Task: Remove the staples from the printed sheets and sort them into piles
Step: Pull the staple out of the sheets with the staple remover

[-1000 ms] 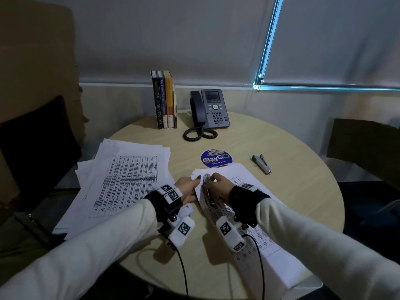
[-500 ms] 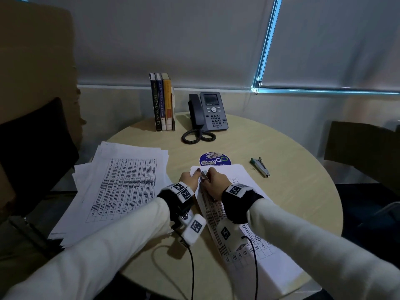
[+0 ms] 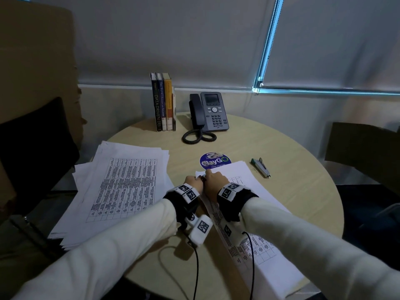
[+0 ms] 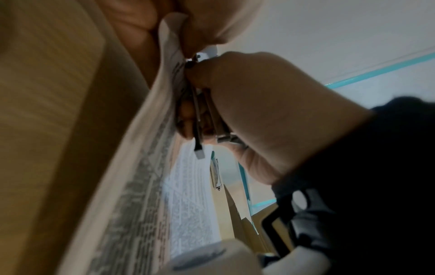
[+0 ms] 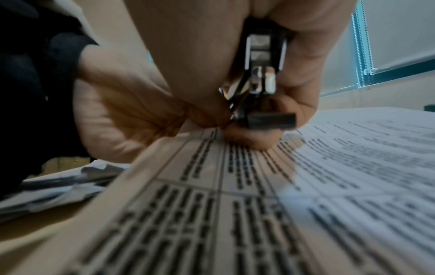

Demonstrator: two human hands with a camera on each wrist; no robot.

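Observation:
A set of printed sheets lies in front of me on the round table. My left hand pinches its far left corner, and the paper edge runs up between finger and thumb. My right hand grips a small metal staple remover whose tip sits at that same corner, right against the left hand. From the left wrist, the remover shows inside the curled right hand. The staple itself is hidden. A loose pile of printed sheets lies to the left.
A green and metal stapler lies to the right of the sheets. A round blue sticker is just beyond them. A desk phone and three upright books stand at the back. Dark chairs flank the table.
Both hands have moved up to the far left corner of the sheets and closed in on each other. The lifted corner is now lower, pinched between them.

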